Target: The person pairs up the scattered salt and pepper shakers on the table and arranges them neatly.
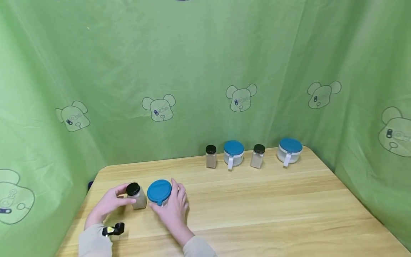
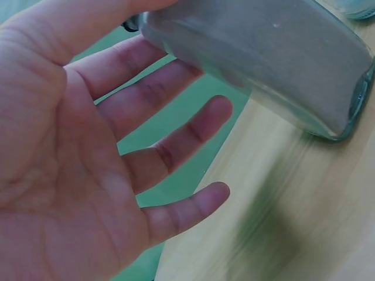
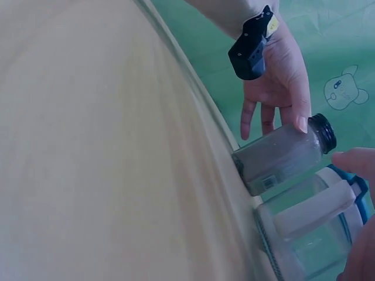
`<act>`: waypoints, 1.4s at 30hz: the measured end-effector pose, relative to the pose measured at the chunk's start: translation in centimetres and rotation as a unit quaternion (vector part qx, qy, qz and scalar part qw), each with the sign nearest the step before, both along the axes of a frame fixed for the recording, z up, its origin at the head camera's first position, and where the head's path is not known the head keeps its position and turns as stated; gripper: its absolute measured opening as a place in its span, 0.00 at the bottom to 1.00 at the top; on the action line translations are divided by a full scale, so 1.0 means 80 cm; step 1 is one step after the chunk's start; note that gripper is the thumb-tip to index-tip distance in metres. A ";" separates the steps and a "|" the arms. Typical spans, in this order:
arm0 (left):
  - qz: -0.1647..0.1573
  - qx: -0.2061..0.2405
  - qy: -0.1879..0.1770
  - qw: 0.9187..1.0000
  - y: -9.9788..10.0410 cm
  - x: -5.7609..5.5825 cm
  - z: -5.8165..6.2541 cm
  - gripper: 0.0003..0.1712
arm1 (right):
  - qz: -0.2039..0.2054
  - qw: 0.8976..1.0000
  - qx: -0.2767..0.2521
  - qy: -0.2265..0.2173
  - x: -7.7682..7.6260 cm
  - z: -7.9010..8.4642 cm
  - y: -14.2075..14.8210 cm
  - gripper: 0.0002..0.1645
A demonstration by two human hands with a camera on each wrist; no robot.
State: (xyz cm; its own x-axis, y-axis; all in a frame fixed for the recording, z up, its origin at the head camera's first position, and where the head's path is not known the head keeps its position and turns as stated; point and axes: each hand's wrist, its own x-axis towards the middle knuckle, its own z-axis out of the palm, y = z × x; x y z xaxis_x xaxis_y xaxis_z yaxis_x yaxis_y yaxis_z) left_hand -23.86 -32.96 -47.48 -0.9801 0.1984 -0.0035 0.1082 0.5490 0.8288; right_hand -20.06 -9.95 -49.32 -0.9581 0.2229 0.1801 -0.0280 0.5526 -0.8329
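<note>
My left hand [image 1: 110,204] pinches a clear square jar [image 1: 140,200] with a black screw lid, standing at the table's left side. In the left wrist view, the thumb and first fingers of the left hand [image 2: 88,158] hold the jar [image 2: 258,58] near its lid, while the other fingers stay spread. Just right of it stands a clear lidded seasoning pot [image 1: 159,191] with a blue lid. My right hand [image 1: 173,210] grips this pot round its right side, thumb at the front. The right wrist view shows the pot's white handle [image 3: 316,209] beside the jar [image 3: 278,157].
Along the table's back edge stand a black-lidded jar [image 1: 211,159], a blue-lidded pot [image 1: 234,150], another black-lidded jar [image 1: 257,159] and another blue-lidded pot [image 1: 290,148]. A green curtain [image 1: 192,53] surrounds the wooden table [image 1: 273,210] at the back and sides.
</note>
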 end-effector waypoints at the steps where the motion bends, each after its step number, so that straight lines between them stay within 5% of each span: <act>1: -0.001 -0.001 -0.001 1.000 0.000 0.000 0.002 0.36 | 0.002 1.000 -0.002 0.000 0.000 0.001 0.001 0.65; 10: 0.005 0.001 -0.013 1.000 0.000 0.011 0.019 0.41 | 0.009 1.000 -0.024 0.014 0.000 0.017 0.012 0.64; 28: 0.004 -0.013 0.059 0.998 0.003 0.025 0.052 0.34 | 0.029 0.996 -0.076 0.034 -0.006 0.045 0.036 0.53; 42: 0.027 -0.016 0.118 0.993 0.017 0.036 0.081 0.27 | 0.057 0.996 -0.041 0.055 -0.013 0.059 0.051 0.44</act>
State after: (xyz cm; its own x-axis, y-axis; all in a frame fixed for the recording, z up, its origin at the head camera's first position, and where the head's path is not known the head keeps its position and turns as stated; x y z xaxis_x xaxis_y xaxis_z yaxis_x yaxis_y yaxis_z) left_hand -21.01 -31.59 -40.99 -0.9636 0.1494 0.2215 0.2667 0.5853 0.7657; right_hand -21.13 -5.85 -44.56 -0.9533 0.1314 0.2720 -0.1814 0.4711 -0.8633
